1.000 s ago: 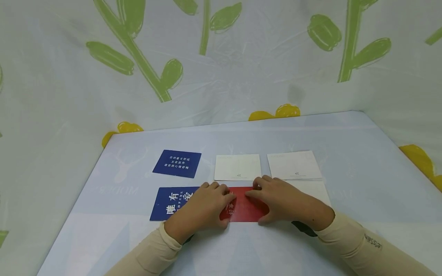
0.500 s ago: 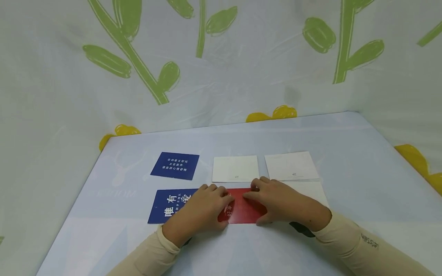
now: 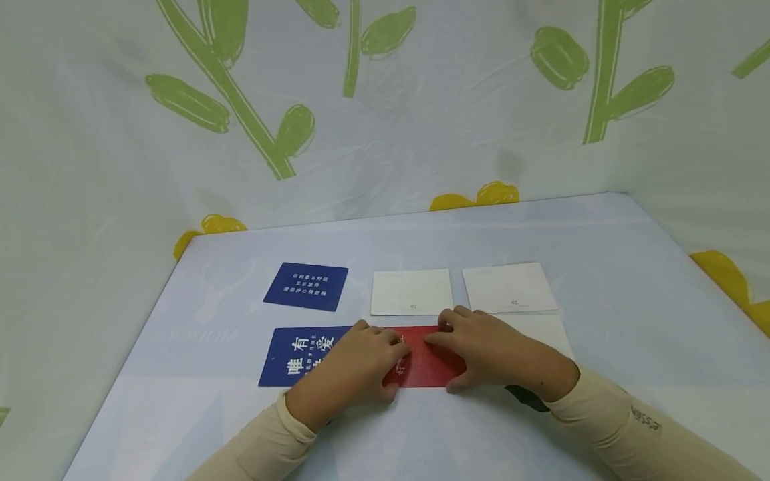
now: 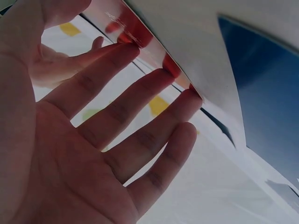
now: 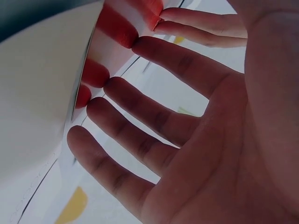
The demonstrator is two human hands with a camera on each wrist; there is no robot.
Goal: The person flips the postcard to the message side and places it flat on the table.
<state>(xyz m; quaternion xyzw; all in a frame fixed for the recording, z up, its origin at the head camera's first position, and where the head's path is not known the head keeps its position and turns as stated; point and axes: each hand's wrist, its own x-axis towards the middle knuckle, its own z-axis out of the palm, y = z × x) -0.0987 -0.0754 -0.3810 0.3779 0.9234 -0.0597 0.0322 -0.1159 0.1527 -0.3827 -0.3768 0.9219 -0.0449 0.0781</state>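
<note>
A glossy red card with faint white characters lies flat between the two hands. My left hand covers its left end, and in the left wrist view the fingertips touch the shiny red face. On the right end rests my right hand; its fairly straight fingers meet the card's surface in the right wrist view. Both thumbs lie by the near edge. Left of the red card is a blue card with large white characters, partly hidden by the left hand.
A smaller blue card lies in the back row, with two white cards to its right. Another white card is partly hidden behind the right hand. The pale table backs onto a leaf-patterned curtain.
The left hand's fingers have shifted slightly, baring more of the large blue card. The right hand stays in place on the red card. The head view has moved a little.
</note>
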